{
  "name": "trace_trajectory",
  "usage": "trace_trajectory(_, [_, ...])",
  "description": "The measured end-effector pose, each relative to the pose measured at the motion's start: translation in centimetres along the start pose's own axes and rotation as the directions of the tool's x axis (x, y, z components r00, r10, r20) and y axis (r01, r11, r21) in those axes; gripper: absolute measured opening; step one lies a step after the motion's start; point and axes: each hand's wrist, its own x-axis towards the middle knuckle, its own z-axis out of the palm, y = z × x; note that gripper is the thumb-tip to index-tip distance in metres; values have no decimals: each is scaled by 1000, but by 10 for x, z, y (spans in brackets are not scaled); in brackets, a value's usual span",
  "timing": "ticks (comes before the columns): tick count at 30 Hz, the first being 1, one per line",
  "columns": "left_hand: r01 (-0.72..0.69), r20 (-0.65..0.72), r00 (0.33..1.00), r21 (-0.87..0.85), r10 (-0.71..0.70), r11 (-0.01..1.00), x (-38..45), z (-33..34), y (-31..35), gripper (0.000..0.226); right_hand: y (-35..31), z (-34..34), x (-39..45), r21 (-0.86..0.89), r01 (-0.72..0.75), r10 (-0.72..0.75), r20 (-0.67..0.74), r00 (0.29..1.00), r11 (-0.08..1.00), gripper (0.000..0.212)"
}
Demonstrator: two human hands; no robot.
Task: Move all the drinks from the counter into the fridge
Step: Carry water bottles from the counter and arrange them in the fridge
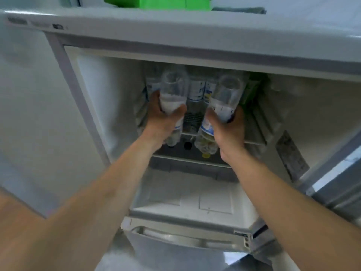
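Observation:
The fridge [93,90] stands open before me, and both arms reach into its upper compartment. My left hand [162,122] grips a clear plastic water bottle [172,89] with a white label, held bottom-first toward the back. My right hand [228,130] grips a second clear bottle [226,94] the same way. Each hand seems to hold another bottle beneath: one [173,137] under the left, one with a yellow cap [206,141] under the right. More labelled bottles [196,90] stand at the back of the wire shelf [256,142].
A green package [253,89] sits at the shelf's right rear. Below the shelf lies a white compartment floor [185,198]. The fridge door [336,184] hangs open at the right. A green object [156,2] rests on top of the fridge.

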Motion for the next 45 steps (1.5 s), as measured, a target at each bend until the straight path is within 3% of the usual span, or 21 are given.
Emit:
trace_trajectory(8, [-37, -5, 999, 43, 37, 998, 58, 21, -25, 67, 22, 40, 61, -61, -33, 36, 51, 998, 998, 66])
trace_trajectory(14, [-86, -15, 996, 87, 88, 992, 76, 33, -32, 67, 30, 62, 77, -91, 31, -12, 206, 978, 995, 75])
trace_trajectory(17, [-106, 3, 994, 128, 107, 986, 76, 31, -36, 78, 27, 61, 84, -108, 29, 3, 283, 959, 994, 84])
trace_trajectory(21, [-63, 1, 998, 398, 68, 915, 62, 24, -55, 88, 36, 47, 83, -219, 57, 13, 307, 952, 974, 78])
trace_trajectory(23, [-5, -52, 998, 512, 37, 859, 54, 23, -64, 80, 44, 39, 78, -348, 110, 0, 300, 954, 931, 71])
trace_trajectory(25, [52, -99, 995, 516, 0, 855, 51, 27, -67, 65, 49, 36, 74, -448, 131, 7, 293, 956, 884, 64])
trace_trajectory(28, [108, -151, 988, 503, -35, 857, 54, 34, -61, 49, 49, 41, 73, -468, 111, 28, 281, 959, 876, 62])
trace_trajectory(35, [155, -160, 984, 536, -80, 830, 59, 34, -62, 46, 47, 59, 77, -469, 56, 82, 269, 960, 881, 63])
trace_trajectory(40, [83, -51, 996, 433, -67, 898, 50, 17, -68, 26, 55, 57, 73, -448, 30, 70, 205, 976, 893, 51])
trace_trajectory(45, [28, 215, 969, 405, -125, 914, 41, 4, -68, 49, 55, 62, 71, -475, 24, 58, 159, 986, 880, 53])
